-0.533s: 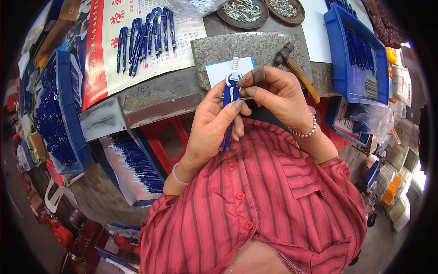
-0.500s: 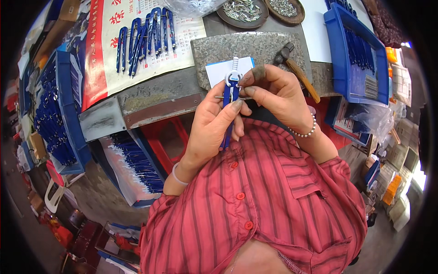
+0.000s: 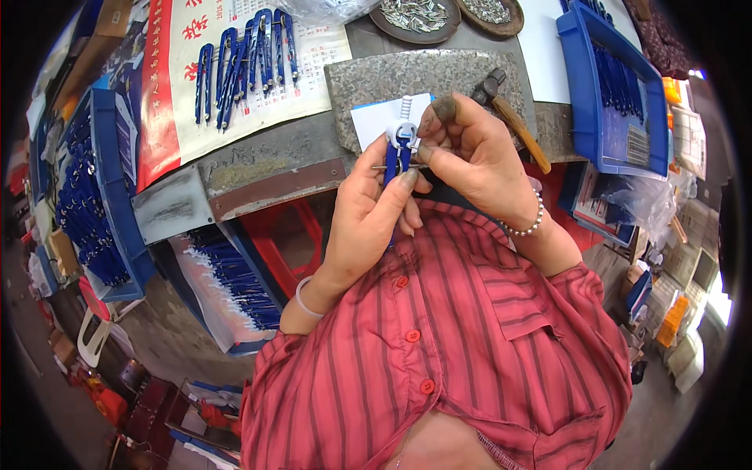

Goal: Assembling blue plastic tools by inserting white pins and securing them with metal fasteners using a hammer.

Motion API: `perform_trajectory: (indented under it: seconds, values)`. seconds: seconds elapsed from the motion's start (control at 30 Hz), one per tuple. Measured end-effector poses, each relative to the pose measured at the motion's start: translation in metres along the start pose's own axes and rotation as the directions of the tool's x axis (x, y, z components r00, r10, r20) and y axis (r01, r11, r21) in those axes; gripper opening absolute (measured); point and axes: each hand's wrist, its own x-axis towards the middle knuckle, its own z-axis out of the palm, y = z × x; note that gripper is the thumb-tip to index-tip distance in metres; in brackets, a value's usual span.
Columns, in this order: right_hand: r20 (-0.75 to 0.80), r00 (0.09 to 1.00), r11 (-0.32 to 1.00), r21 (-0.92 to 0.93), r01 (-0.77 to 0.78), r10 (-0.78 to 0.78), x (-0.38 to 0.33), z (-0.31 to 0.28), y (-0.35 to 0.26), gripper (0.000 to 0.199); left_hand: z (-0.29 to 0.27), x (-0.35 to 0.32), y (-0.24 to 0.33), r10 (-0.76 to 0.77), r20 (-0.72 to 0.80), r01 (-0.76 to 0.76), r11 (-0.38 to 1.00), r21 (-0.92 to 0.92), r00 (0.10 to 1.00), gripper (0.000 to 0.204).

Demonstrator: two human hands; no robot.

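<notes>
Above the front edge of the bench, a drawing compass (image 3: 403, 142) with blue legs, a white head and a ridged white handle stands nearly upright. My left hand (image 3: 362, 205) is closed round its legs, thumb in front and fingers behind. A thin metal rod (image 3: 379, 168) pokes out to the left beside the legs. Right of the compass head, my right hand (image 3: 482, 157) is curled, its thumb tip by the white part. A dark cover (image 3: 445, 108) wraps one of its fingertips. Whatever lies between those fingers is hidden.
A hammer (image 3: 513, 121) lies on the stone slab (image 3: 368, 77), beside a white paper (image 3: 370, 124). Several blue compasses (image 3: 249, 59) rest on a printed sheet. Dishes of small metal parts (image 3: 415, 17) stand behind. Blue bins (image 3: 125, 196) flank the bench, including one at right (image 3: 583, 102).
My right thumb and fingers have shifted slightly up and apart beside the compass head. The left hand still holds the compass, whose lower legs now show less below it.
</notes>
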Motion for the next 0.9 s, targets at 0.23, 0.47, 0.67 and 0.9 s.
perform_trajectory:
  seconds: [0.23, 0.47, 0.67, 0.9]
  values:
    - [-0.025, 1.0, 0.977, -0.211, -0.017, 0.012, 0.002, 0.003, -0.002, 0.016, 0.0, 0.0, -0.016, 0.172, -0.099, -0.136, 0.945, 0.299, 0.98, 0.048]
    - [-0.034, 0.966, 0.819, -0.539, 0.199, -0.257, -0.003, 0.012, -0.003, 0.027, 0.003, 0.002, -0.016, 0.267, -0.064, -0.192, 0.822, 0.537, 0.962, 0.047]
    - [-0.077, 0.985, 0.85, -0.519, 0.091, -0.152, -0.006, 0.004, -0.008, 0.042, 0.002, 0.003, -0.016, 0.063, -0.038, -0.055, 0.983, 0.177, 0.997, 0.044]
    - [0.095, 0.995, 0.993, 0.112, -0.045, 0.034, -0.006, -0.01, 0.011, 0.052, 0.002, 0.0, -0.01, -0.072, 0.169, 0.089, 0.991, -0.095, 0.983, 0.036]
